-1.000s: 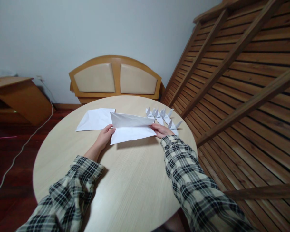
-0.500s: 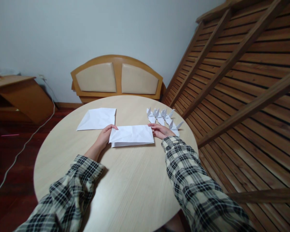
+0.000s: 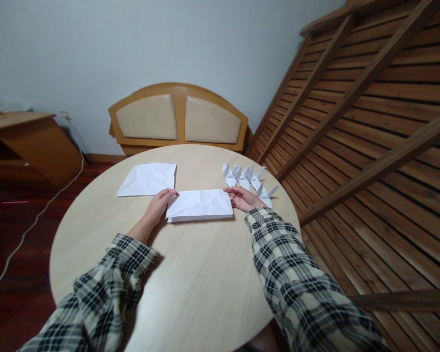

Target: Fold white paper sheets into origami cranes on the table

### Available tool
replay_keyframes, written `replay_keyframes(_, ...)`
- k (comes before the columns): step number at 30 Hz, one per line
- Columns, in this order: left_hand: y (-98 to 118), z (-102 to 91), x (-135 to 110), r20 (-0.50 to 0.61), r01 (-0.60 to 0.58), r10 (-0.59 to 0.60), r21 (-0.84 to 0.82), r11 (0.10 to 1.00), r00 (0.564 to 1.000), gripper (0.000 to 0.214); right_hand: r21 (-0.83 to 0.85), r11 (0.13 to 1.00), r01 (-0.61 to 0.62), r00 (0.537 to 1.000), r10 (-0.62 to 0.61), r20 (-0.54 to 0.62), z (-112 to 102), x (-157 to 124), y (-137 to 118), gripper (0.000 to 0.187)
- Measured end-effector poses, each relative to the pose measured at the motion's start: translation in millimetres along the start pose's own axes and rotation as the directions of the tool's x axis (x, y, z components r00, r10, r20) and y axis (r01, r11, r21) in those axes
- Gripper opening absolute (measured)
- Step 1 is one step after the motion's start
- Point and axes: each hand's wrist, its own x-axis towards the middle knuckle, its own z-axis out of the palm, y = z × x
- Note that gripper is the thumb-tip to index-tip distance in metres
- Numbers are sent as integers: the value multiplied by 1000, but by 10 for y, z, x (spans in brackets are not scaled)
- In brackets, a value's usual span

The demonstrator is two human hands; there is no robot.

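Observation:
A white sheet of paper (image 3: pixel 200 204), folded over into a creased rectangle, is held between my two hands above the middle of the table. My left hand (image 3: pixel 160 208) pinches its upper left corner, thumb on top. At the upper right corner, my right hand (image 3: pixel 242 198) grips the paper, its fingers partly behind the edge. The fold lies on the far side, and the two layers' near edges sit almost together. Several white folded paper cranes (image 3: pixel 244 175) stand just beyond my right hand. Left of the held sheet lies another white paper (image 3: pixel 146 179), flat and creased.
The round pale wooden table (image 3: pixel 201 274) carries all the paper. Behind it stands a wooden headboard (image 3: pixel 179 115) with cream panels. Wooden slats (image 3: pixel 370 161) lean along the right side. At left are a wooden desk (image 3: pixel 33 146) and a white cable (image 3: pixel 40 215) on the dark red floor.
The near edges of the folded paper have come closer together, so less of the lower layer shows. Both hands keep their hold in nearly the same place.

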Motion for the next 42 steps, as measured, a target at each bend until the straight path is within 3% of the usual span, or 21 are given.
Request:
replay_keyframes(3,20,4,-49,25,-12,10,58,998,1000,31,102,995,-11,1000,12,-5,63,-49,-13,25)
replay_keyframes(7,39,25,-83,4,2,-2,29,1000,1000,41,93,996,-9,1000,7,19,133,-97,-20,39)
replay_keyframes(14,21,28,-83,2,-20,20,49,999,1000,40,41,999,-8,998,6,59,86,-64,-6,31)
replay_keyframes(20,7,48,-55,-10,-31,31,20,999,999,31,-237,969,68,998,-62,31,110,-47,65,31)
replay_keyframes(25,-20,20,-54,-38,-61,66,132,989,997,25,-445,890,105,994,-111,13,197,-61,103,37)
replay_keyframes(31,-104,-23,-2,-111,-137,163,217,967,980,28,-544,825,151,973,-223,-68,267,-67,144,38)
replay_keyframes(38,-82,16,-1,-164,-104,140,210,972,977,27,-655,729,200,911,-384,-149,294,-62,177,45)
replay_keyframes(42,-73,24,-26,-141,-141,179,247,959,974,25,-673,707,220,882,-438,-172,309,-53,186,44)
